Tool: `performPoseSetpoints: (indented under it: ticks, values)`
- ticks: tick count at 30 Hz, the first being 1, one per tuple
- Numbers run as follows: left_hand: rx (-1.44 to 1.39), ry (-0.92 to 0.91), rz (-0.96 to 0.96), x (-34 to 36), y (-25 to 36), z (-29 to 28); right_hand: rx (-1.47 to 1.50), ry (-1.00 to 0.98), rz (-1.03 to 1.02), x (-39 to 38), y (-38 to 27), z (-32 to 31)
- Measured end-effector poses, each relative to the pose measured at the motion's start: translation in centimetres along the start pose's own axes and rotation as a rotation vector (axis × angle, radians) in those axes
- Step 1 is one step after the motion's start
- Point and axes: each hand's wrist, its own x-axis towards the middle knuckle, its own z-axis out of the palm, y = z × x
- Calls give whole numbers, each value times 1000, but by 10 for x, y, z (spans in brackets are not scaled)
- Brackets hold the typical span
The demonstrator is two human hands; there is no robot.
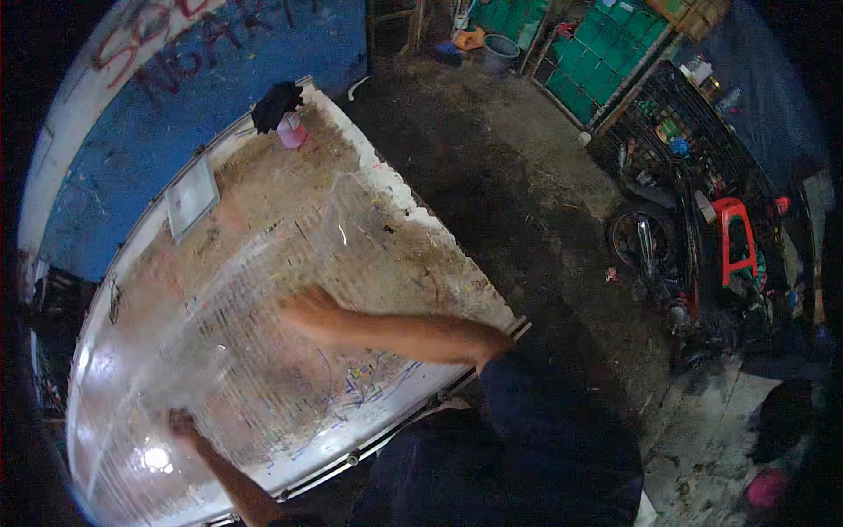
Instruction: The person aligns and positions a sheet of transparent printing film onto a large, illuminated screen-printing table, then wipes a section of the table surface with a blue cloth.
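A clear, shiny plastic sheet [255,272] lies over the stained worktable, wrinkled and catching the light. My left hand [182,423] is low on the left, over the sheet near a bright glare spot. Its fingers look curled in, and what they hold, if anything, is too blurred to make out. Reaching in from the right, my right forearm crosses the table, and my right hand [309,309] is over the middle of the sheet. Motion smears its fingers, so their pose is unclear.
The worktable [399,189] has a pale, worn right edge. Near its far corner are a pink container [291,132] and a crumpled black bag [277,105]. A framed pane [191,200] lies at the left rim. Rightward stand a motorbike [654,237] and a red stool [736,237].
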Motion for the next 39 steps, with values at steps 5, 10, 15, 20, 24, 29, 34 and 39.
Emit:
performPoseSetpoints:
  ticks: [5,10,15,20,24,29,34,39]
  values:
    - [498,-62,-72,-66,-103,79,-15,-146,321,-113,-13,78]
    - [235,-994,-829,-253,-39,292,318,-186,862,-153,-37,86]
    - [-18,-1175,-914,-283,-82,326,666,-75,796,-149,-70,53]
    - [-124,-1057,-657,-295,18,366,-520,652,847,-197,-28,21]
    - [-84,-1189,-595,-241,35,357,1249,572,1362,-199,-19,21]
    - [39,-1286,-38,-162,148,406,347,515,1025,-135,16,46]
    - [63,-1156,88,-159,221,392,1135,717,828,-73,-37,-53]
    - [-123,-844,-342,-186,45,347,1234,620,1256,-138,10,-13]
